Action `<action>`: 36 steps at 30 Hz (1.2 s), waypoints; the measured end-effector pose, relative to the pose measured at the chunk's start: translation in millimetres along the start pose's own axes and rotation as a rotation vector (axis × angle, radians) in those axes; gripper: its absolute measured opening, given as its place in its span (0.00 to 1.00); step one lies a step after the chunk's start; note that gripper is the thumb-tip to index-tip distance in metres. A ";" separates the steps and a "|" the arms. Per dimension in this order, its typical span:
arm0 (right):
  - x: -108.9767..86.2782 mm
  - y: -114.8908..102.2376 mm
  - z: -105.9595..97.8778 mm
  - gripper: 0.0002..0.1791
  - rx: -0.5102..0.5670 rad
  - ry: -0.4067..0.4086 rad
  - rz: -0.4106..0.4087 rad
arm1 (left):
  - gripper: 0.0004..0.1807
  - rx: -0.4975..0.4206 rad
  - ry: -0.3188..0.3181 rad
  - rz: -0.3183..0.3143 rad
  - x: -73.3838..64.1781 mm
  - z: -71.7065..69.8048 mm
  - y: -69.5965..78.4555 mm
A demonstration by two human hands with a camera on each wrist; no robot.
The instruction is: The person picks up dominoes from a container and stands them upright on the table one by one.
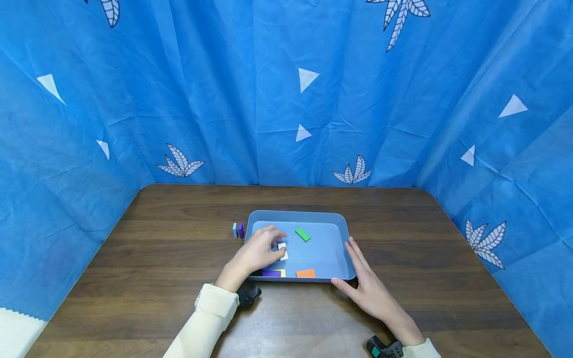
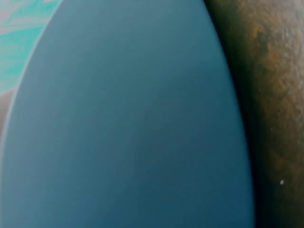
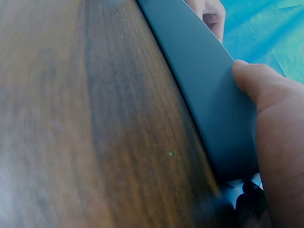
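Observation:
A shallow blue-grey tray (image 1: pixel 313 217) lies on the table; its outer wall (image 2: pixel 128 118) fills most of the left wrist view. My left hand (image 1: pixel 256 252) reaches over the tray's left part, thumb and curled fingers at a small white block (image 1: pixel 283 255), which the thumb partly covers. With straight, spread fingers my right hand (image 1: pixel 369 291) steadies the tray's near right corner. Its thumb (image 3: pixel 251 78) touches the front rim. Inside the tray are a green block (image 1: pixel 303 234), an orange block (image 1: pixel 306 273), and a purple block (image 1: pixel 271 273) beside a yellow block (image 1: pixel 283 273).
Just left of the tray, a light blue block (image 1: pixel 235 230) and another purple block (image 1: pixel 241 230) stand side by side on the brown wooden table (image 1: pixel 161 258). A dark block (image 1: pixel 256 273) shows at the tray's near left corner. Blue curtains (image 1: pixel 224 89) enclose the table's back and sides.

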State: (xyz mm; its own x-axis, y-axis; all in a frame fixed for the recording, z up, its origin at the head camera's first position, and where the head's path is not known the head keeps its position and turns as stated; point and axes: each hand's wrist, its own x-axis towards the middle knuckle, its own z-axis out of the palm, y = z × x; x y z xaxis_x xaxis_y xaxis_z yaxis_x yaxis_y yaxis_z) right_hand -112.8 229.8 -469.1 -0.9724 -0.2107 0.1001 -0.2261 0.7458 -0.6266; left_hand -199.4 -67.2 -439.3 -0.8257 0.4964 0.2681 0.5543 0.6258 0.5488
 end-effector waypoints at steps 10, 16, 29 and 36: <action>-0.1 1.1 0.0 0.51 0.003 0.001 0.000 | 0.15 0.070 0.008 -0.049 -0.6 3.7 5.9; -0.3 0.9 -0.2 0.51 0.015 -0.006 0.006 | 0.18 0.074 -0.032 -0.065 -2.3 5.3 5.7; -0.4 -0.9 -1.1 0.51 0.012 0.005 0.002 | 0.18 0.042 -0.064 -0.010 -0.1 5.0 2.4; -0.2 -1.1 -1.0 0.50 0.006 -0.001 -0.005 | 0.24 0.055 -0.104 -0.028 -3.2 5.2 2.4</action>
State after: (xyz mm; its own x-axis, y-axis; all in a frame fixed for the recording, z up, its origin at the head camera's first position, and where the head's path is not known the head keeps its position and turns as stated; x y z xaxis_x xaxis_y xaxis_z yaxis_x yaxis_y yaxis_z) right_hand -112.4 229.6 -467.6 -0.9712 -0.2151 0.1026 -0.2307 0.7409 -0.6307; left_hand -194.9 -64.2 -443.0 -0.8273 0.5360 0.1685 0.5385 0.6710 0.5097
